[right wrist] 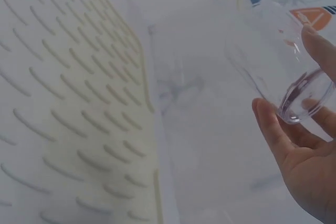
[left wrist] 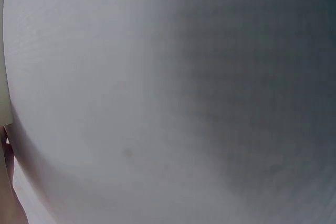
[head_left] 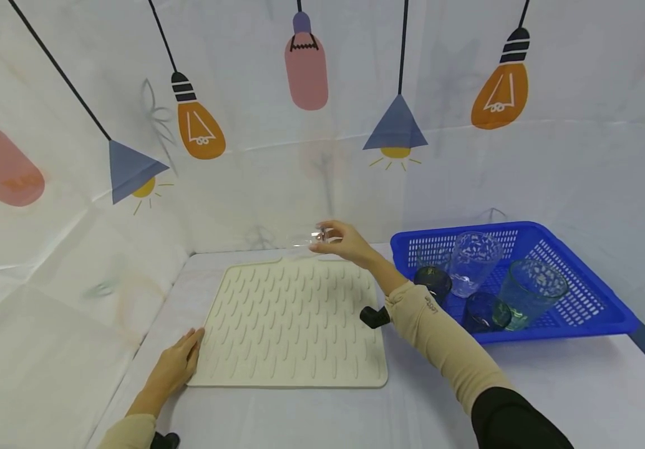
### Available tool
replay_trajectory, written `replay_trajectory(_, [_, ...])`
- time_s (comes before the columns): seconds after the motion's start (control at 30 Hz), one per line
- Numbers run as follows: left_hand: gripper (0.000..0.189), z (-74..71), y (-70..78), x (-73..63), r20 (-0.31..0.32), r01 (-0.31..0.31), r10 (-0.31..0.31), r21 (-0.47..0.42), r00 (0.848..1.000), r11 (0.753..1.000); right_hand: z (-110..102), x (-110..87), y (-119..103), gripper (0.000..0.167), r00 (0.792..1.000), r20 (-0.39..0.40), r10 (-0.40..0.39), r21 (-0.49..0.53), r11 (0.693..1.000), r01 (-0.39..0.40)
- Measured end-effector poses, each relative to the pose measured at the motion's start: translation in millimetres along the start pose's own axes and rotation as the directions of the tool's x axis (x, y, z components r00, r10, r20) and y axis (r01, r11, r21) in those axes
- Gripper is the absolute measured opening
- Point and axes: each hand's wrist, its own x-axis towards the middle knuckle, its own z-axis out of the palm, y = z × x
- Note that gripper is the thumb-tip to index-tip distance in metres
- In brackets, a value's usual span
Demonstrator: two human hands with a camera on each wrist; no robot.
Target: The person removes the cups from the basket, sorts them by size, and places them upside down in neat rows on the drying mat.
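Observation:
My right hand (head_left: 350, 245) grips a clear drinking glass (head_left: 303, 239) near its base, above the far edge of a cream ridged drying mat (head_left: 289, 324). In the right wrist view, thumb and fingers of the right hand (right wrist: 310, 171) curl round the thick bottom of the glass (right wrist: 273, 66), whose mouth tips away from the palm. My left hand (head_left: 175, 365) rests at the mat's left edge, fingers fairly straight and together. Only a sliver of the left hand (left wrist: 8, 192) shows in the left wrist view; the white table cloth fills most of that picture.
A blue plastic basket (head_left: 603, 305) stands on the right side of the table, holding several glasses, among them a patterned clear glass (head_left: 474, 265), a greenish glass (head_left: 530, 296) and dark ones. A white curtain (head_left: 277, 187) printed with lamps hangs behind the table.

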Motion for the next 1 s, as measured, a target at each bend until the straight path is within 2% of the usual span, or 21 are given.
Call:
replay_trajectory(0.43, [0.038, -1.4, -1.1, -0.3, -0.008, -0.002, 0.002, -0.006, 1.0, 1.0, 46.1, 31.6, 21.5, 0.059, 0.999, 0.042, 0.003, 0.03, 1.0, -0.005])
replay_trajectory(0.67, [0.038, -1.5, -1.5, -1.5, -0.013, -0.007, 0.007, -0.001, 1.0, 1.0, 70.8, 34.1, 36.4, 0.059, 0.999, 0.019, 0.028, 0.007, 1.0, -0.028])
replay_trajectory(1.0, [0.037, -2.1, 1.1, -0.4, 0.01, 0.021, -0.021, -0.01, 1.0, 1.0, 89.8, 33.1, 57.8, 0.062, 0.999, -0.018, 0.051, -0.021, 0.998, -0.051])
